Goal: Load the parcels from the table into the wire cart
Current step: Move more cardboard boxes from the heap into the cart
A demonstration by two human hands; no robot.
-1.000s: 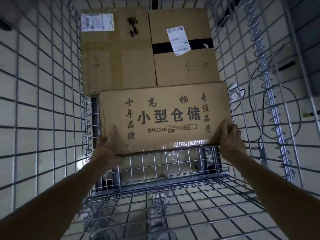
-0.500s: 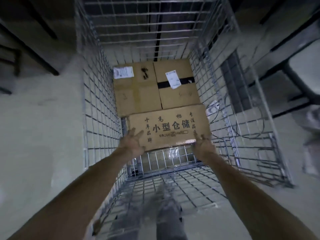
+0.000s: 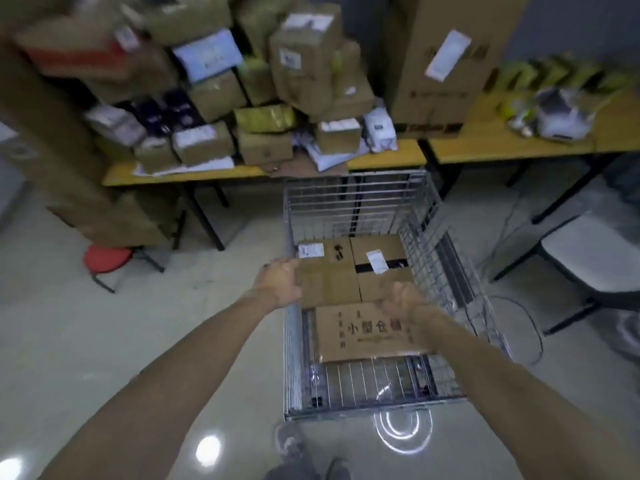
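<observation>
Well beyond the fingertips, the long table [image 3: 180,177] carries a blurred heap of parcels [image 3: 263,98], stacked high toward the wall. Nearer, directly under both hands, stands the wire cart [image 3: 356,188]. Three cartons lie flat on its floor. A printed carton [image 3: 360,336] sits beneath the right wrist. Ahead of the fingers are two plainer ones side by side: the left box [image 3: 329,285] bears a white label, and the right box [image 3: 374,287] is crossed by black tape. The left hand [image 3: 281,282] hovers at the cart's left wall, fingers loosely curled round nothing; whether they brush the wire is hard to tell in the blur. The right hand [image 3: 401,303] hangs over the seam between printed carton and right box, fingers likewise loosely curled and empty.
</observation>
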